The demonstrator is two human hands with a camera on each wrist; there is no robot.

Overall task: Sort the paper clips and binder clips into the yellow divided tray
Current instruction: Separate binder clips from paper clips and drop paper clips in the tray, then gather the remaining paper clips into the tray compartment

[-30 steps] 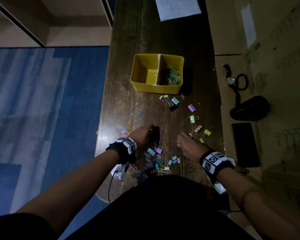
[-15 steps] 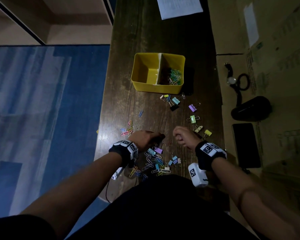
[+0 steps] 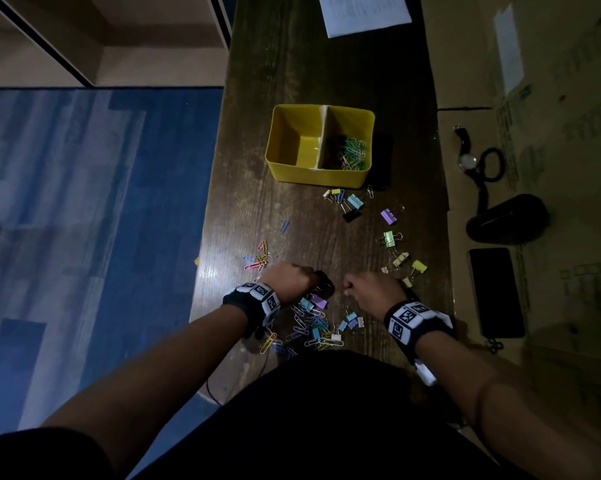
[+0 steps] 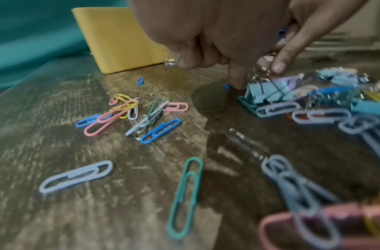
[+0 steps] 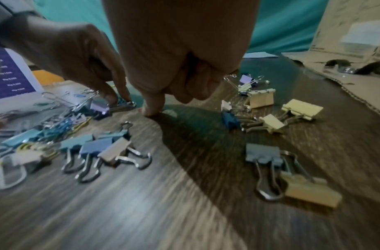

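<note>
The yellow divided tray (image 3: 281, 143) stands mid-table; its right compartment holds several paper clips (image 3: 351, 152), and its left one looks bare. My left hand (image 3: 313, 282) is at the edge of the mixed pile (image 3: 313, 327) near the front edge. Its thumb and a finger pinch the wire handles of a light blue binder clip (image 4: 263, 93). My right hand (image 3: 352, 285) is close beside it, fingers curled, one fingertip (image 5: 151, 111) pressing the table; nothing shows in it. Loose paper clips (image 4: 129, 110) lie to the left, and binder clips (image 5: 300, 110) to the right.
More binder clips (image 3: 352, 204) lie just in front of the tray. A paper sheet (image 3: 365, 12) sits at the table's far end. On cardboard (image 3: 552, 81) to the right lie a watch (image 3: 467, 157), a black pouch (image 3: 507, 218) and a phone (image 3: 496, 292). Blue floor (image 3: 84, 202) lies left.
My right hand has shifted a little forward and left, closer to the left hand, and its wrist has turned. The left hand stays at the pile's edge.
</note>
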